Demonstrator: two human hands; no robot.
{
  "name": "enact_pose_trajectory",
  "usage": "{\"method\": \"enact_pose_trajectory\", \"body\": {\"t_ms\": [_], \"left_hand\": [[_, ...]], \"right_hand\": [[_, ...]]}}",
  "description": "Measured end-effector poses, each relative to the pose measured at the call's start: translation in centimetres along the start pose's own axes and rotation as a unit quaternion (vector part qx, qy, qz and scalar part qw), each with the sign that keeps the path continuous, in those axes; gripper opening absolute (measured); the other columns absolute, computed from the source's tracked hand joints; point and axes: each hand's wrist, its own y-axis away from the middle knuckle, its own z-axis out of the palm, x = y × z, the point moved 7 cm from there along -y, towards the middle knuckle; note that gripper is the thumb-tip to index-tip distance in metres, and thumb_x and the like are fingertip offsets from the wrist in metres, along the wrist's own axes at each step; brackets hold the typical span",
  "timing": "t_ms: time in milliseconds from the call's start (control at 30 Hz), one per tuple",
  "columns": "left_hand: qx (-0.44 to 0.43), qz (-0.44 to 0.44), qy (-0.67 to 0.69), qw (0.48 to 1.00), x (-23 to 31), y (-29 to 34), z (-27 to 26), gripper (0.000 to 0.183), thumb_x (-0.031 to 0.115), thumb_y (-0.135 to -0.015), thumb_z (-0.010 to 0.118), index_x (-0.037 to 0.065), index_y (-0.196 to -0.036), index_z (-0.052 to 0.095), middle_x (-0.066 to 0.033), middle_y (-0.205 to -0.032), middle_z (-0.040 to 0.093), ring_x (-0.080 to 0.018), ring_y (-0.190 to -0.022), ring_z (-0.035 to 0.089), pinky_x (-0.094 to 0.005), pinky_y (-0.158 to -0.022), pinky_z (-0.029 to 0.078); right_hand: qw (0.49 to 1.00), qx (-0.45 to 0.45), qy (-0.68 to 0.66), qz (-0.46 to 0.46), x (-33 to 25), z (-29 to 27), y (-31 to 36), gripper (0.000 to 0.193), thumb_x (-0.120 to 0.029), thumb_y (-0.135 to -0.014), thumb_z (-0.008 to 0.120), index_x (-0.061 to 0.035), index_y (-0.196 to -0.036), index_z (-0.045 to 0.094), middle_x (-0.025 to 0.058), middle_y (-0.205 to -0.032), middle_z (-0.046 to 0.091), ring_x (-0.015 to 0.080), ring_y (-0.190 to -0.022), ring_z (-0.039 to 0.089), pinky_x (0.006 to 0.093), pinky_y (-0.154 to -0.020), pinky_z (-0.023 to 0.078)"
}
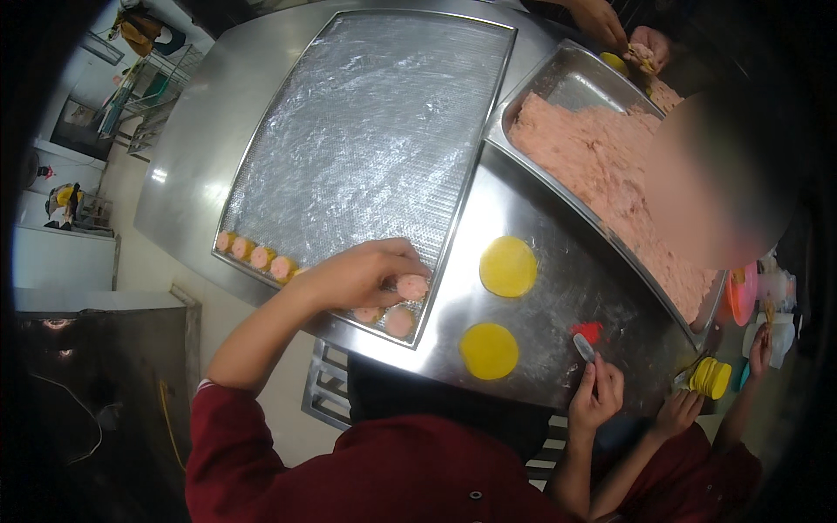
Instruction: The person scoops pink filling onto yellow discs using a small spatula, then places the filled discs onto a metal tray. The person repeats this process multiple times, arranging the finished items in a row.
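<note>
My left hand (366,272) reaches over the near right corner of a metal tray (375,113). Its fingers are closed round a dumpling (412,287), a yellow-wrapped piece with pink filling on top. Just below it, another filled dumpling (399,322) sits in the tray corner, and more stand in a row along the near edge, partly hidden by my wrist. My right hand (598,390) grips a small spatula (583,348), whose blade touches or hovers by a red smear (589,331) on the steel table. Two round yellow wrappers (508,267) lie flat between my hands.
A deep steel pan (602,218) of pink minced filling (602,148) stands right of the tray. Co-workers' hands (680,411) work beside a stack of yellow wrappers (711,378), and others (602,24) at the far right. A pink bowl (741,292) sits beyond the pan.
</note>
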Motion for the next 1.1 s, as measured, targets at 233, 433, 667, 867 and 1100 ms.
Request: {"method": "enact_pose_trajectory", "body": {"t_ms": [233,433,667,867,1100], "left_hand": [[0.046,-0.009,0.004,0.999,-0.5,0.7,-1.1,0.062,-0.003,-0.077,0.078,0.009,-0.136,0.063,-0.0111,-0.122,0.069,-0.0277,-0.111,0.068,-0.0393,-0.096,0.056],[0.059,0.004,0.001,0.998,0.2,0.8,-1.1,0.065,-0.003,-0.076,0.080,0.010,-0.138,0.062,-0.0102,-0.120,0.070,-0.0277,-0.110,0.068,-0.0400,-0.097,0.055],[0.038,0.033,-0.044,0.998,0.3,0.4,-0.7,0.065,0.000,-0.075,0.081,0.012,-0.137,0.064,-0.0095,-0.122,0.070,-0.0305,-0.113,0.066,-0.0421,-0.100,0.053],[0.067,0.052,-0.037,0.996,0.4,0.6,-0.8,0.071,0.002,-0.076,0.082,0.012,-0.143,0.060,-0.0088,-0.124,0.071,-0.0308,-0.115,0.064,-0.0442,-0.101,0.051],[0.034,0.025,-0.059,0.997,0.3,0.5,-0.4,0.069,0.002,-0.078,0.081,0.013,-0.143,0.059,-0.0075,-0.118,0.071,-0.0294,-0.110,0.065,-0.0423,-0.096,0.053]], "right_hand": [[1.000,-0.007,0.001,0.012,-0.4,0.1,-0.4,0.023,0.005,-0.091,0.071,0.0050,-0.114,0.075,0.0152,-0.092,0.067,0.0242,-0.080,0.064,0.0332,-0.073,0.051],[1.000,-0.012,0.004,0.017,-0.5,0.1,-0.5,0.023,0.004,-0.090,0.072,0.0049,-0.113,0.076,0.0155,-0.092,0.068,0.0244,-0.080,0.064,0.0336,-0.073,0.051],[1.000,-0.008,0.002,0.005,-0.8,0.0,-0.8,0.023,0.005,-0.089,0.073,0.0051,-0.112,0.076,0.0157,-0.090,0.068,0.0254,-0.080,0.065,0.0344,-0.073,0.052],[1.000,-0.008,-0.001,0.006,-0.8,0.0,-0.8,0.023,0.005,-0.090,0.073,0.0053,-0.112,0.076,0.0156,-0.090,0.067,0.0255,-0.080,0.065,0.0344,-0.074,0.053],[1.000,-0.008,-0.005,0.020,-0.7,0.0,-0.8,0.021,0.003,-0.091,0.071,0.0045,-0.112,0.076,0.0146,-0.090,0.068,0.0238,-0.081,0.064,0.0330,-0.074,0.051]]}}
